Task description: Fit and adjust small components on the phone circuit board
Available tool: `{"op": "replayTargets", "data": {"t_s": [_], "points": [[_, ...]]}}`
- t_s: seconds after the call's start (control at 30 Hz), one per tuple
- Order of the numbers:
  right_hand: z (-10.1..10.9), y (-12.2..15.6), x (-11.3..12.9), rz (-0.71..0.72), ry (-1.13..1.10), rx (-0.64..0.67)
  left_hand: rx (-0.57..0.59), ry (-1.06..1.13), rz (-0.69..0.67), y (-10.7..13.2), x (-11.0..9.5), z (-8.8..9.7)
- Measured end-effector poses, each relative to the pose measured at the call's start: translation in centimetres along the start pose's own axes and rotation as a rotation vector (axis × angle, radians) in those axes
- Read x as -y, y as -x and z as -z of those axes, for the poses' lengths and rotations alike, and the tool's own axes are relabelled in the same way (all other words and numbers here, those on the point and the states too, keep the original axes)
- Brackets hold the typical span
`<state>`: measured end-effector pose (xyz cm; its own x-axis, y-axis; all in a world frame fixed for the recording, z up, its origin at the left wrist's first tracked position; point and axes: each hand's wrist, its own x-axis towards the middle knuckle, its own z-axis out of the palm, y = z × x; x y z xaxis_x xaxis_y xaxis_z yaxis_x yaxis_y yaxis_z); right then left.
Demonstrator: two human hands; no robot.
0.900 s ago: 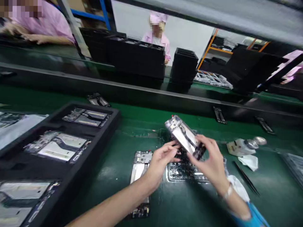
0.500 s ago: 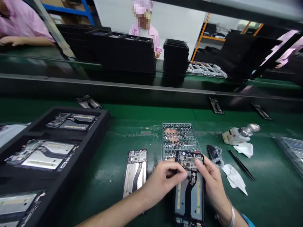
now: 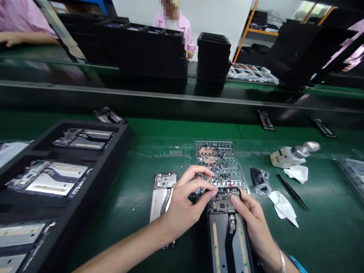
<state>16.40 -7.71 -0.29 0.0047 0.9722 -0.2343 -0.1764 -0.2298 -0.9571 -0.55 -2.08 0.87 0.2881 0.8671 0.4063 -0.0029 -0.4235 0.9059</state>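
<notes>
My right hand point(image 3: 251, 218) grips an opened phone chassis point(image 3: 220, 242) by its upper right edge, thumb on the metal plate over the circuit board. A dark flex cable runs down the chassis. At the upper left corner of that phone, my left hand point(image 3: 189, 199) pinches thumb and forefinger together; anything between the tips is too small to make out. Partly behind my left wrist lies a second phone chassis point(image 3: 159, 197) on the green table. Just beyond my hands sits a clear plastic tray point(image 3: 224, 168) with rows of small parts.
Left, a black foam tray point(image 3: 113, 167) holds several phone chassis. Tweezers point(image 3: 292, 192), white wipes point(image 3: 283, 204), a small plastic bag point(image 3: 260, 180) and a metal-topped bottle point(image 3: 288, 156) lie right. More chassis point(image 3: 266, 120) lie along the back ledge. People in pink work beyond stacked black trays point(image 3: 213, 57).
My left hand has moved from the upper part of the flex cable up to the phone's top left corner. The phone has come slightly lower in view, still in my right hand.
</notes>
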Motion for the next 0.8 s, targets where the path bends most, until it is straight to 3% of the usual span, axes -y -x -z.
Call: {"op": "replayTargets", "data": {"t_s": [0.17, 0.4, 0.67, 0.8], "points": [[-0.1, 0.1, 0.0, -0.018, 0.010, -0.017, -0.012, -0.021, -0.018, -0.1, 0.0, 0.0], [0.0, 0.3, 0.0, -0.049, 0.020, -0.052, -0.021, 0.076, 0.099, -0.4, 0.1, 0.0], [0.2, 0.2, 0.0, -0.006, 0.048, -0.073, 0.014, 0.449, 0.397, -0.3, -0.2, -0.4], [0.3, 0.3, 0.2, 0.016, 0.096, -0.093, 0.101, 0.627, 0.638, -0.4, -0.9, -0.4]]}}
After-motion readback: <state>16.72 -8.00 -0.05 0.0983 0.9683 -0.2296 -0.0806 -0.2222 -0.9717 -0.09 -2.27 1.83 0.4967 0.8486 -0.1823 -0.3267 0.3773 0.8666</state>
